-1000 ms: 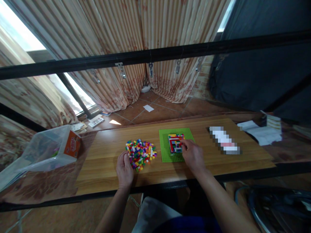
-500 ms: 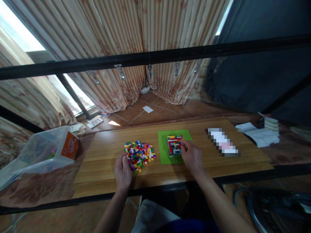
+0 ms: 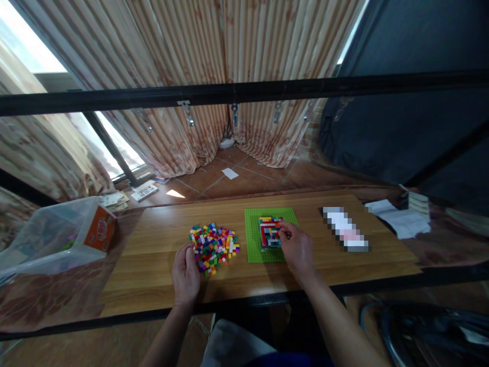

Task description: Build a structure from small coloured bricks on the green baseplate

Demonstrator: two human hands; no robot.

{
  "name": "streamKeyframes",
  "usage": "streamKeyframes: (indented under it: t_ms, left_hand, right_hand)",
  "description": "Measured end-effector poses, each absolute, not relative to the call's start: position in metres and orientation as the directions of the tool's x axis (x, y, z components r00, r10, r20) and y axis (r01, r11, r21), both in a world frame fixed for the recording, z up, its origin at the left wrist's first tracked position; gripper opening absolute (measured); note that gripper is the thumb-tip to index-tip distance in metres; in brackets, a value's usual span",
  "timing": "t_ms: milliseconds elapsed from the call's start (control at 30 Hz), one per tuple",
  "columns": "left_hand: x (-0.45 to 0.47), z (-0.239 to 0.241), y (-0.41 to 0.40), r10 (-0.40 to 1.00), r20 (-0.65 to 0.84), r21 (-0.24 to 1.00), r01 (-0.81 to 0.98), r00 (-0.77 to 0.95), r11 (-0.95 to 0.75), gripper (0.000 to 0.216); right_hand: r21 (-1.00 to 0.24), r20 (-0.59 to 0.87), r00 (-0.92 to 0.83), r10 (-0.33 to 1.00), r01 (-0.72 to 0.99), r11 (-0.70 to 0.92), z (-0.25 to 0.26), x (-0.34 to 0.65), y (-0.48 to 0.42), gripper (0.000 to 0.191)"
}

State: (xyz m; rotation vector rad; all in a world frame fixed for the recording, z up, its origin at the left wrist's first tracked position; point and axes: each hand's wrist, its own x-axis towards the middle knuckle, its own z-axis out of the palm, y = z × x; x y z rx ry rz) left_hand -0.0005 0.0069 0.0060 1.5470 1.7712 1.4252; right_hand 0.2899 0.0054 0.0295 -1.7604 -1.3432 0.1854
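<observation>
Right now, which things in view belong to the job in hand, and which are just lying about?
In use:
loose bricks, left hand beside them
brick build, right hand at its edge
green baseplate under the build

Apparently just lying about:
clear bin, orange label
white papers, far right
white sheet on the floor
pixelated item on the tabletop; can't tell what

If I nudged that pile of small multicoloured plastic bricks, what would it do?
The pile of small multicoloured plastic bricks would probably spread apart, since its pieces look mostly loose. Being boxy, they'd likely slide across the smooth-looking brown wooden tabletop rather than roll. Each piece should feel light, given its small size.
</observation>
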Motion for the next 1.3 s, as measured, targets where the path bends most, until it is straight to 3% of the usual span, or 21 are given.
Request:
streamKeyframes:
  t_ms: [467,800,1300]
  left_hand:
    - [0.002,0.010,0.005,0.894,0.323,0.852,0.507,-0.310,-0.132,0.034]
    - [0.001,0.007,0.006,0.895,0.323,0.850,0.510,-0.308,-0.131,0.034]
    - [0.003,0.006,0.005,0.887,0.344,0.830,0.541,-0.308,-0.134,0.034]
  right_hand:
    - [-0.809,0.343,0.437,0.832,0.587,0.026,0.021,0.291,0.006,0.025]
    - [-0.758,0.389,0.390,0.835,0.650,0.049,0.019,0.291,0.001,0.031]
    - [-0.824,0.316,0.446,0.837,0.566,0.010,0.021,0.295,0.000,0.035]
